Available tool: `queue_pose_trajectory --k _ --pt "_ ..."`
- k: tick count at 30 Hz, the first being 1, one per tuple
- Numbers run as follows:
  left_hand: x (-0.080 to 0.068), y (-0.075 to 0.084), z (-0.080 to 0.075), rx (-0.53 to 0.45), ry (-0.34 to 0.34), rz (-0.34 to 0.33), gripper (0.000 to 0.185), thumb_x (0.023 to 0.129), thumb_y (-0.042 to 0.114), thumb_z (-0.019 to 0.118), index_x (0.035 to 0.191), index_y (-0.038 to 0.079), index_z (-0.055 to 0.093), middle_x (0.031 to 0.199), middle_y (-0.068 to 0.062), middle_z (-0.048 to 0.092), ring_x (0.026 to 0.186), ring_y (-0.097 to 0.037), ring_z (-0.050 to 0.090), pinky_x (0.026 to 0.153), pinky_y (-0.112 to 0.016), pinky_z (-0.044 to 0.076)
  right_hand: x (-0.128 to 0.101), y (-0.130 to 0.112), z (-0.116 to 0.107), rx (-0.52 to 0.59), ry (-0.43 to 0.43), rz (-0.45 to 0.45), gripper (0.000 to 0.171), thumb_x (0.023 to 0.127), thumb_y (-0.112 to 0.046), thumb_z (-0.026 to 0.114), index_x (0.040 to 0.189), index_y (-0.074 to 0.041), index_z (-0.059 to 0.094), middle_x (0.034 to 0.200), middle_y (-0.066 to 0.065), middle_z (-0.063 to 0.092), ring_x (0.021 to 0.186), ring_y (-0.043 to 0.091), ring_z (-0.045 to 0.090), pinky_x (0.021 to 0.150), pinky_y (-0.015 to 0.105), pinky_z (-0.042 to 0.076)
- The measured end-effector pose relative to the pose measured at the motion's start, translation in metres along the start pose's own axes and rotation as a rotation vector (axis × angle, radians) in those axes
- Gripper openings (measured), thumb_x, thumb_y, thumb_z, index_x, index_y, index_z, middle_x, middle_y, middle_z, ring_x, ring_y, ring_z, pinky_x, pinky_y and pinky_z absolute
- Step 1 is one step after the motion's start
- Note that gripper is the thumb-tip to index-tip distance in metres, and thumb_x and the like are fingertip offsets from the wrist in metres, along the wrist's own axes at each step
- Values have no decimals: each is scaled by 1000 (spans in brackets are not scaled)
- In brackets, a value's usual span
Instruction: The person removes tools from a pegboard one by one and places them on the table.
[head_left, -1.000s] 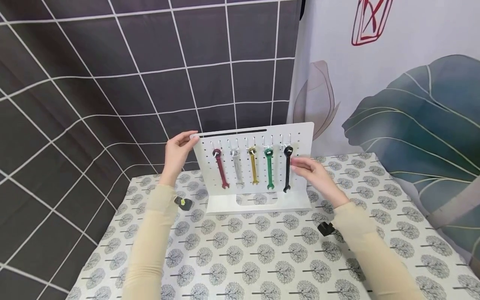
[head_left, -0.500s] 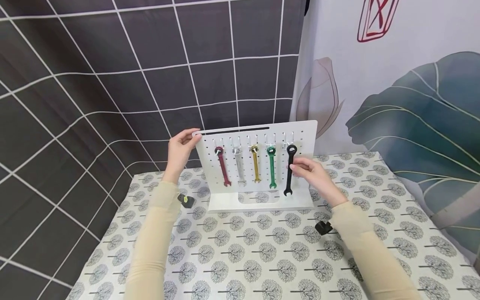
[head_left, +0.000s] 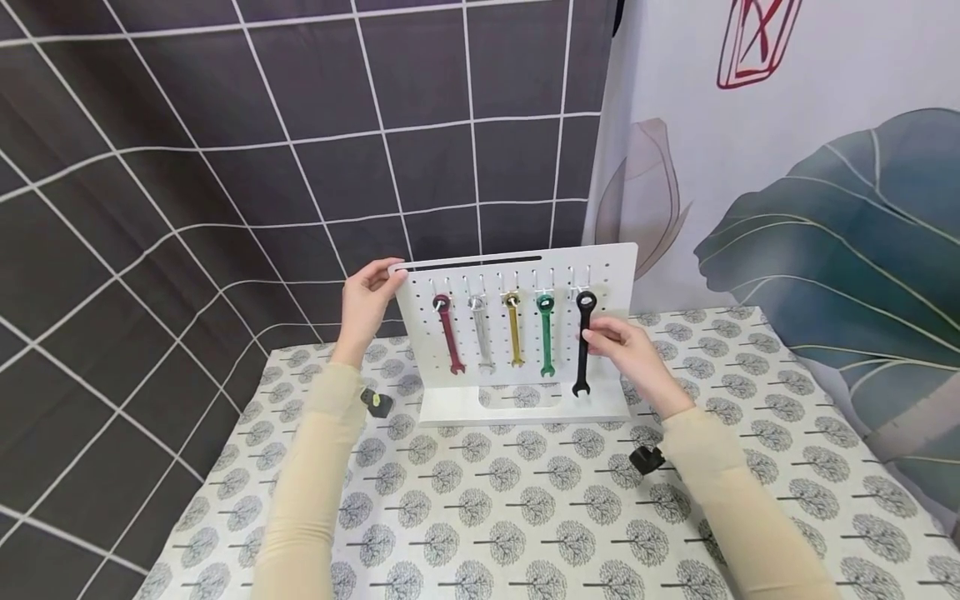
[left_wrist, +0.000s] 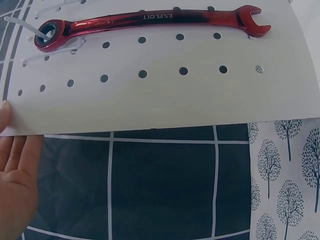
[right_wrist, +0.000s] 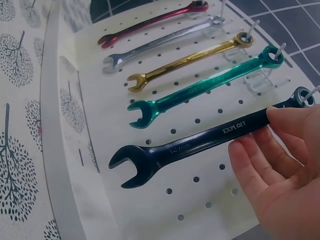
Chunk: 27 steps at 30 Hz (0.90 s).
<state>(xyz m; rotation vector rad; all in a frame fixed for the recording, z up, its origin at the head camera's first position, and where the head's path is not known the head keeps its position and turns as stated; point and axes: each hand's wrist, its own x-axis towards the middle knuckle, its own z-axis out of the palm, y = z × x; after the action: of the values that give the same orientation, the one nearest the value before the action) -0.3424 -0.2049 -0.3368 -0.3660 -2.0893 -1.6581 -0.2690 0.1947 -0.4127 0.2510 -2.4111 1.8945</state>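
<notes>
My left hand (head_left: 367,304) pinches the upper left corner of a white pegboard stand (head_left: 420,350), thumb in front and fingers behind. My right hand (head_left: 630,354) grips a black combination wrench (right_wrist: 200,140) between thumb and fingers, near its ring end. That wrench slants forward of the board, its open end downward. A hook tip shows at its ring in the right wrist view; whether the ring is still round the hook I cannot tell. To its left hang a green wrench (head_left: 547,337), a gold wrench (head_left: 514,333), a silver wrench (head_left: 482,337) and a red wrench (left_wrist: 155,19).
The stand is on a table covered by a tree-print cloth (head_left: 502,500). Dark grid-patterned fabric (head_left: 300,100) hangs behind and at the left. A pale curtain with leaf prints (head_left: 840,225) is at the right. Metal hooks (right_wrist: 280,50) stick out from the board.
The right hand has taken hold of the black wrench and drawn it forward, away from the board. The left hand stays at the corner. The head view has shifted slightly.
</notes>
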Motion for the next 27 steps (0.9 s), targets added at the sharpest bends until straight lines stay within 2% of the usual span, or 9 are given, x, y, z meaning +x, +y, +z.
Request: queue_pose_trajectory --k 5,12,18,22,24,27 --pt "1 -1 0 4 -8 12 33 93 20 76 118 -1 71 89 5 70 80 -8 66 77 -23 57 -3 -3 -2 -9 -3 -4 46 101 -24 63 134 7 54 130 25 59 94 6 64 89 18 51" --pt "-2 8 -1 -9 -22 -36 30 94 9 73 119 -7 68 87 8 69 82 -10 66 76 -20 55 -10 -12 -4 -25 2 -30 42 101 -25 64 129 6 59 122 16 67 93 7 67 90 21 51" --pt "2 0 -1 -3 -14 -30 31 93 13 74 119 -3 70 87 9 69 81 -8 65 76 -19 55 -18 -31 -9 -87 4 -30 47 102 -29 63 135 3 56 130 22 63 94 4 66 96 29 49" --pt "2 0 -2 4 -9 -19 31 93 15 75 118 -2 70 88 7 69 81 -8 65 76 -19 54 -22 -41 -12 -84 16 -53 46 101 -27 63 133 5 56 128 24 63 92 4 67 92 23 51" --pt "1 3 -2 8 -10 -25 31 93 14 75 118 -3 70 88 8 69 81 -8 64 75 -19 54 -23 -44 -14 -77 20 -73 44 101 -26 64 131 6 58 123 19 66 90 5 68 88 20 52" --pt "-5 18 -2 15 -23 -28 30 94 10 73 118 -6 69 88 5 70 80 -7 64 75 -19 54 -26 -46 -17 -63 29 -95 41 101 -23 65 128 7 59 112 4 71 89 5 68 85 18 53"
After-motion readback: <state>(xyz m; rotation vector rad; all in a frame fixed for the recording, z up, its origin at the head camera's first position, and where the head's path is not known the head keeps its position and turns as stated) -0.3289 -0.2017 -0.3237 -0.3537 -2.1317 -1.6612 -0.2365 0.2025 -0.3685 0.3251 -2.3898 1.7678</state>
